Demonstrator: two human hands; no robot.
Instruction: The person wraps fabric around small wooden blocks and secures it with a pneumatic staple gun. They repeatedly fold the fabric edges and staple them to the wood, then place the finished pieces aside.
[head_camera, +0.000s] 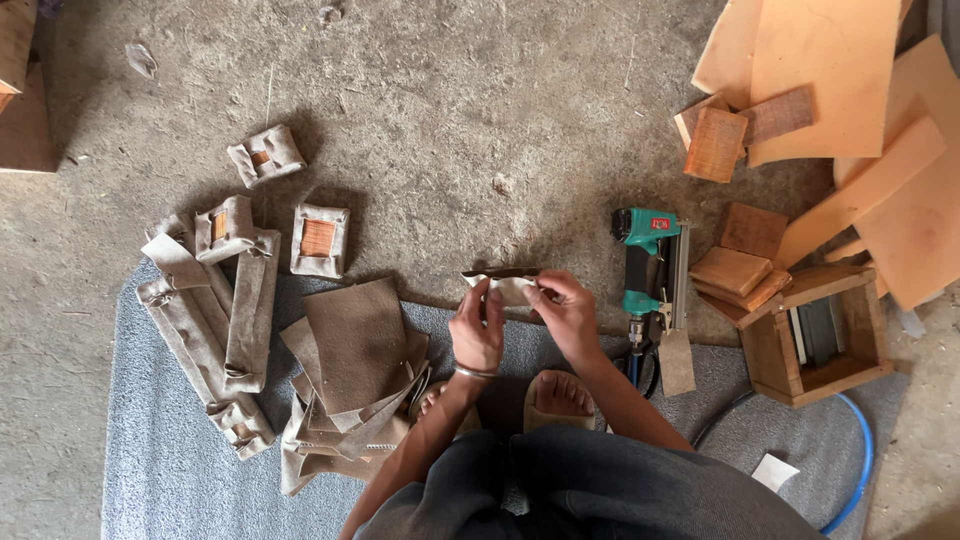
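My left hand (478, 330) and my right hand (563, 308) both grip a small wooden block half wrapped in grey-brown fabric (505, 285), held just above the floor in front of my sandalled feet. The left fingers pinch the cloth at the block's left end. The right fingers press the cloth at its right end. A teal and black pneumatic stapler (650, 270) lies on the floor right beside my right hand.
A pile of cut fabric pieces (355, 350) lies left of my left hand. Several fabric-wrapped blocks and long wrapped bars (215, 310) lie further left. Bare wooden blocks (740, 270), an open wooden box (815, 335), foam sheets (830, 70) and a blue air hose (860, 450) are at right.
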